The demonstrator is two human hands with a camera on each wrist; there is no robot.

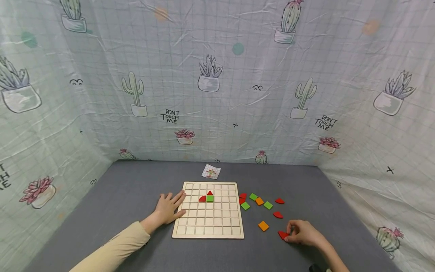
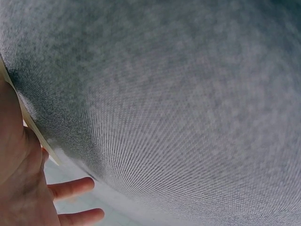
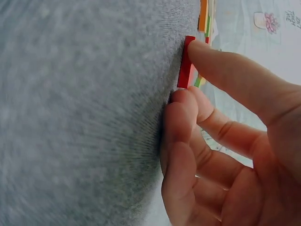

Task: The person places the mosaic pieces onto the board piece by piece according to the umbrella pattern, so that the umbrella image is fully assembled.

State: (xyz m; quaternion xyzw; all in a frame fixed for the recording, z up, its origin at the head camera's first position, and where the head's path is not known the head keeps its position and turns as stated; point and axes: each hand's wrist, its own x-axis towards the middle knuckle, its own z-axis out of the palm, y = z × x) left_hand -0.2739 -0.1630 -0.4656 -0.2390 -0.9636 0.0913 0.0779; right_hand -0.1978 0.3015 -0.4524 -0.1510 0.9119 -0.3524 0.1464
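Note:
A wooden grid board (image 1: 209,229) lies on the grey table, with a red triangle tile (image 1: 210,193), a red quarter-circle tile (image 1: 202,198) and a green square tile (image 1: 209,198) set in its upper cells. My left hand (image 1: 167,208) rests on the board's left edge, fingers spread and extended. To the right of the board, my right hand (image 1: 303,233) pinches another red quarter-circle tile (image 1: 282,235) low at the tabletop. In the right wrist view, the thumb and a fingertip meet opposite ends of that red tile (image 3: 186,63).
Loose tiles lie right of the board: several green squares (image 1: 268,205), orange squares (image 1: 263,226) and more red quarter-circles (image 1: 278,214). Behind the board lies a small picture card (image 1: 211,171) with a coloured pattern. A cactus-print curtain (image 1: 217,105) hangs around the table.

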